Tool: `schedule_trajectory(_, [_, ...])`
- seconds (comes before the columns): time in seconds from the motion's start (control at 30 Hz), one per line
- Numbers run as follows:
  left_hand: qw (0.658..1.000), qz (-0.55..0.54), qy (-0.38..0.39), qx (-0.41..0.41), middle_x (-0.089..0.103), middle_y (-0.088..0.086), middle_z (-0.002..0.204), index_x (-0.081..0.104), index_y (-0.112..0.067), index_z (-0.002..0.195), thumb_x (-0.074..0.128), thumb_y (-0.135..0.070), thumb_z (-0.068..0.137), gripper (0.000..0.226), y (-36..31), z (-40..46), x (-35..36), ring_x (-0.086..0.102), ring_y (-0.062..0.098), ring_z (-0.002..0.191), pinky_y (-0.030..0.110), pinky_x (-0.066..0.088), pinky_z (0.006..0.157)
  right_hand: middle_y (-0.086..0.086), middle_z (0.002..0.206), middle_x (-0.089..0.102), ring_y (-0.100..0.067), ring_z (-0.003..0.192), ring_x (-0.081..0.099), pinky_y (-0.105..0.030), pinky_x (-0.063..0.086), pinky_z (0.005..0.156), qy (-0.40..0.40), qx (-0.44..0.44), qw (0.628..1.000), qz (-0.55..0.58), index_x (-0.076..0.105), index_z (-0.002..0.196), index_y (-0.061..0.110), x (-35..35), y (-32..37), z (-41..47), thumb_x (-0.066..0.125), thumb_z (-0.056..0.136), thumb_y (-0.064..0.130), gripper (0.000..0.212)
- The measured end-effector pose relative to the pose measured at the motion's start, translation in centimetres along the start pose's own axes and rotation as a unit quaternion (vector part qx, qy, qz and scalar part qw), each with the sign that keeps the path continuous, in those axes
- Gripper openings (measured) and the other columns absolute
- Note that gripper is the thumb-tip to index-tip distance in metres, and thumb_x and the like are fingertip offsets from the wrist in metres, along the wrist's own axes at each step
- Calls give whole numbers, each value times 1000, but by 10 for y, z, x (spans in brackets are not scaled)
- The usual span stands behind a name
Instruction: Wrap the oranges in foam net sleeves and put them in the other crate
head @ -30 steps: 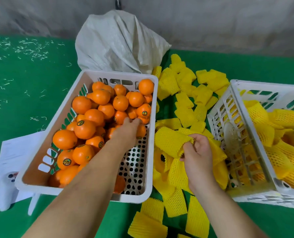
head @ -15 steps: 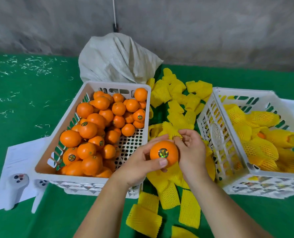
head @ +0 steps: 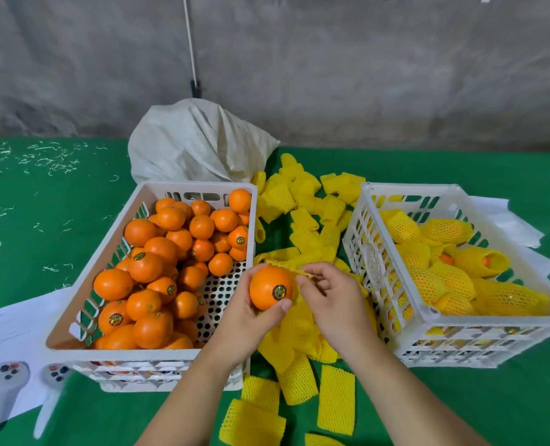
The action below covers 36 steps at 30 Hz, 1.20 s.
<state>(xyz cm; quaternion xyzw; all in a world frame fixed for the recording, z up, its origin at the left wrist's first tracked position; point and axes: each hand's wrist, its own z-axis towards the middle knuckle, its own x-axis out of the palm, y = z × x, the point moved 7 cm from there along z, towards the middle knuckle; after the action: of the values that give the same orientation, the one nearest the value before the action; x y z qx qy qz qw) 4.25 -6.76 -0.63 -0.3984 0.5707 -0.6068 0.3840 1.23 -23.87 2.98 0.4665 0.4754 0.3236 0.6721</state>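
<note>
Head view shows your left hand [head: 251, 320] cupping one orange [head: 271, 287] from below, thumb curled over its lower front beside the round sticker. Your right hand [head: 328, 297] pinches the rim of a yellow foam net sleeve [head: 302, 272], fingers clamped on it, the netting touching the orange's upper right side. You hold both above the loose sleeves [head: 302, 220] strewn on the green counter [head: 42, 239], between the two white crates. Your left crate [head: 106, 352] is heaped with bare oranges; your right crate [head: 428, 313] holds sleeved ones. A pale sack [head: 199, 143] slumps behind the left crate.
</note>
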Motion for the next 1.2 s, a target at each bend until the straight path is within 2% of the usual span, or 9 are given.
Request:
schedule_trajectory(0.13, [998, 42, -4, 38, 36, -39, 148, 6, -54, 161, 84, -40, 90, 107, 0, -3, -1, 64, 0, 123, 22, 57, 94, 13, 96, 68, -3, 86, 66, -19, 53, 70, 19, -47, 998, -36, 69, 109, 30, 9, 12, -11, 71, 96, 29, 13])
schedule_trajectory(0.3, [989, 128, 48, 57, 9, -37, 158, 3, -51, 161, 65, -50, 95, 90, 1, -10, 6, 24, -20, 142, 5, 35, 106, 19, 97, 57, 2, 84, 56, -16, 45, 73, -5, -93, 993, -73, 69, 112, 23, 3, 25, -8, 67, 99, 26, 13])
schedule_trajectory(0.37, [984, 157, 32, 77, 20, -19, 158, 13, -39, 162, 66, -47, 99, 83, 1, -8, 6, 31, -14, 141, 8, 38, 106, 16, 100, 56, 2, 87, 55, -16, 45, 73, -2, -128, 985, -115, 70, 114, 19, 1, 36, -8, 65, 100, 25, 16])
schedule_trajectory(0.43, [989, 130, 0, 76, 42, -6, 149, 29, -34, 155, 77, -41, 95, 77, 3, -5, 4, 51, 8, 136, 28, 50, 106, 12, 103, 56, -2, 88, 54, -18, 46, 73, 27, -176, 971, -158, 69, 114, 19, 4, 47, -15, 63, 102, 25, 15])
schedule_trajectory(0.57, [991, 54, -80, 94, 68, -19, 109, 42, -38, 129, 88, -14, 86, 68, 9, 1, -10, 69, 4, 93, 24, 58, 78, 19, 103, 47, -7, 99, 49, -21, 45, 80, 139, -241, 940, -199, 63, 112, 27, 21, 57, -32, 64, 99, 26, 13])
schedule_trajectory(0.8, [994, -78, -77, 24, 65, 12, 136, 44, -31, 156, 67, -66, 94, 75, 23, 9, -18, 63, 39, 119, 59, 53, 88, 16, 133, 46, 2, 115, 50, -23, 49, 94, 138, -134, 975, -115, 53, 138, 32, 20, 22, -18, 66, 99, 24, 42])
schedule_trajectory(0.9, [997, -78, -26, 10, 60, 9, 139, 33, -37, 161, 70, -59, 96, 78, 31, 9, -16, 62, 28, 114, 43, 53, 89, 20, 120, 61, 2, 110, 59, -17, 52, 85, 112, -102, 988, -37, 62, 125, 38, 15, 16, -9, 68, 98, 33, 28])
schedule_trajectory(1.03, [998, -53, 12, 16, 66, -1, 125, 39, -41, 159, 78, -49, 95, 75, 29, 7, -12, 66, 17, 105, 35, 56, 87, 13, 108, 67, -6, 102, 64, -20, 52, 81, 66, -129, 989, -18, 70, 113, 30, 2, 20, 3, 64, 101, 16, 19])
schedule_trajectory(1.2, [992, -101, -67, 25, 69, 12, 106, 59, -20, 138, 82, -30, 90, 54, 26, 11, -18, 66, 22, 90, 41, 55, 78, 8, 99, 62, -3, 88, 59, -19, 49, 71, 23, -269, 955, -122, 69, 102, 16, 13, 39, -22, 62, 95, 19, 10])
